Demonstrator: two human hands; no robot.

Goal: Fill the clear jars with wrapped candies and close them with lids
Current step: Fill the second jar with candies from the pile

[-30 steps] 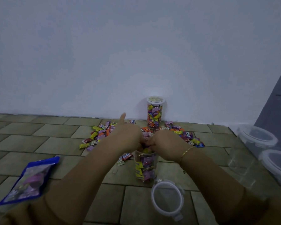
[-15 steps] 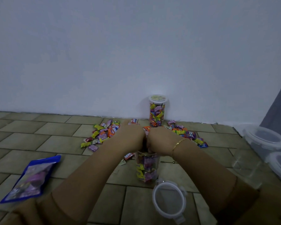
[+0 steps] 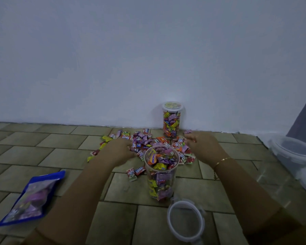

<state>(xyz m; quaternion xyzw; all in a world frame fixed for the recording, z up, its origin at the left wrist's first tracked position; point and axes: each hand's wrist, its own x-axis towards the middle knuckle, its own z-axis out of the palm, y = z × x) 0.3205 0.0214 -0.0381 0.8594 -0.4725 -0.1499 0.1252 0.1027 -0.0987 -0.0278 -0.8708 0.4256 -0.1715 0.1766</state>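
Both hands, left hand (image 3: pixel 121 150) and right hand (image 3: pixel 200 147), have left the open jar (image 3: pixel 160 172), loosely curled over candies (image 3: pixel 145 140) behind it; holdings unclear. Nearly brimming, its lid (image 3: pixel 185 221) waits in front.

Both forearms extended toward twelve o'clock. Left hand (image 3: pixel 119 150) and right hand (image 3: pixel 200 146) knuckles-up, fingers curled downward.

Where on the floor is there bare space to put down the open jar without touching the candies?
Bare tiles lie between the blue candy bag and the open jar, and left of the loose lid. Behind the jar it is crowded: the candy pile spreads to the closed jar. At right, empty containers fill the edge.
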